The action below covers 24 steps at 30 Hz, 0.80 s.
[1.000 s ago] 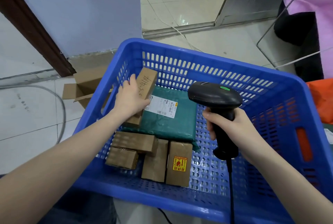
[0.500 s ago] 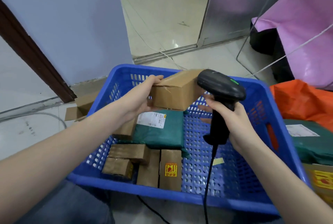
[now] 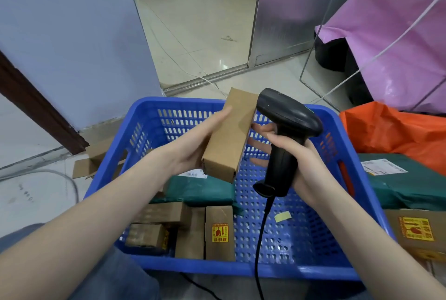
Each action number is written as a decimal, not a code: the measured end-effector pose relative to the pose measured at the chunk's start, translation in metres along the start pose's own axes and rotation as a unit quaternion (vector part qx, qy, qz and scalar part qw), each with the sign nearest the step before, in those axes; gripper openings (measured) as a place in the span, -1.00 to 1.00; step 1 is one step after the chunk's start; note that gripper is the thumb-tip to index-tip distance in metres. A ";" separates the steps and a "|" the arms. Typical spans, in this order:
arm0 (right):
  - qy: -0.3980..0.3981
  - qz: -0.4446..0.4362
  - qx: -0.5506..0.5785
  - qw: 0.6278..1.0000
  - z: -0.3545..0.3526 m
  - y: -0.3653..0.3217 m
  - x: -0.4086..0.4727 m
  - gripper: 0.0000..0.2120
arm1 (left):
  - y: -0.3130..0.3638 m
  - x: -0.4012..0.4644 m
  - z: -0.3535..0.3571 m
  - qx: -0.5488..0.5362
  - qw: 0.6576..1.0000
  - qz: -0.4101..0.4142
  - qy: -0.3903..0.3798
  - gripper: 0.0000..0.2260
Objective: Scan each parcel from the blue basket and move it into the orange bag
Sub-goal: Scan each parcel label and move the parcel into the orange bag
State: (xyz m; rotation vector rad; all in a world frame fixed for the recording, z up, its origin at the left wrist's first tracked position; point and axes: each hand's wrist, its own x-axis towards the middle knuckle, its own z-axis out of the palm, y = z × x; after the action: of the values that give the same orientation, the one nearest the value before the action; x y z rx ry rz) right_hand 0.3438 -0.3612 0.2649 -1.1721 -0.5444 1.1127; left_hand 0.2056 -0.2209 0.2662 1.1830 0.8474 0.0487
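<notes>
My left hand (image 3: 193, 147) holds a long brown cardboard box (image 3: 229, 135) up above the blue basket (image 3: 357, 193), its fingers wrapped round the far side. My right hand (image 3: 301, 164) grips a black handheld scanner (image 3: 287, 125) just right of the box, its head close to the box's upper end. Inside the basket lie a green mailer parcel (image 3: 202, 189) with a white label and several small brown boxes (image 3: 218, 234) at the near left. The orange bag (image 3: 395, 130) sits to the right of the basket, and on it rests a green parcel (image 3: 407, 183).
A brown box with a yellow sticker (image 3: 417, 229) lies at the near right outside the basket. An opened cardboard box (image 3: 96, 159) sits on the floor to the basket's left. A pink plastic cover (image 3: 391, 31) on a wire frame stands at the back right. The scanner's black cable (image 3: 260, 251) hangs down.
My left hand has turned the brown box from lying crosswise to pointing lengthwise away from me, next to the scanner head. The view has tilted up a little.
</notes>
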 end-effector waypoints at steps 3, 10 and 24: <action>-0.021 -0.001 -0.005 1.000 -0.003 0.000 0.000 -0.76 | -0.003 0.005 0.005 -0.014 1.000 -0.006 0.027 -0.64; 0.028 -0.035 -0.080 0.996 -0.009 -0.003 0.004 -0.97 | -0.005 0.010 -0.009 -0.211 0.977 0.008 0.011 -0.47; 0.022 -0.022 -0.141 0.990 -0.014 -0.003 0.006 -0.87 | -0.012 0.020 -0.029 -0.225 0.973 0.051 -0.015 -0.46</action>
State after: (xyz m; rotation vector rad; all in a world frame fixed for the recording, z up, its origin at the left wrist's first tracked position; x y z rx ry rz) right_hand 0.3584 -0.3617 0.2613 -1.4169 -0.7073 0.9911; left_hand 0.1972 -0.1936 0.2422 0.7954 0.7015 0.2923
